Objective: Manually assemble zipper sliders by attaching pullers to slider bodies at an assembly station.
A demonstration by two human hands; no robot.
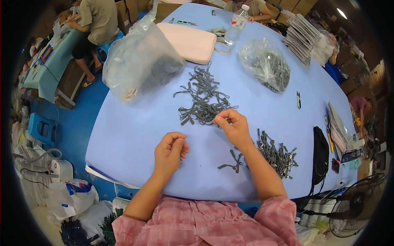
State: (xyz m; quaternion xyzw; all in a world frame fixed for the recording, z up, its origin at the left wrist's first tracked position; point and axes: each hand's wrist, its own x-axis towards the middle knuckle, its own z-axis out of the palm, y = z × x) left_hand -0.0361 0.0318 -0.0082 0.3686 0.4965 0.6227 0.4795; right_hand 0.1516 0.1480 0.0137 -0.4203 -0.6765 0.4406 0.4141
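Observation:
A loose pile of dark grey cord zipper pulls with thin loops lies in the middle of the blue-covered table. At its near right edge, my right hand pinches one of the pulls between thumb and fingertips. My left hand hovers to the left and nearer to me, its fingers curled together; whatever is inside them is hidden. Beside my right forearm is a second heap of grey pulls with shiny metal pieces. A few more such pulls lie just left of that forearm.
Beyond the pile are a big clear plastic bag, a pink case, a water bottle and a filled bag. Small snips and a black pouch lie right. A fan stands lower right. Other people sit nearby.

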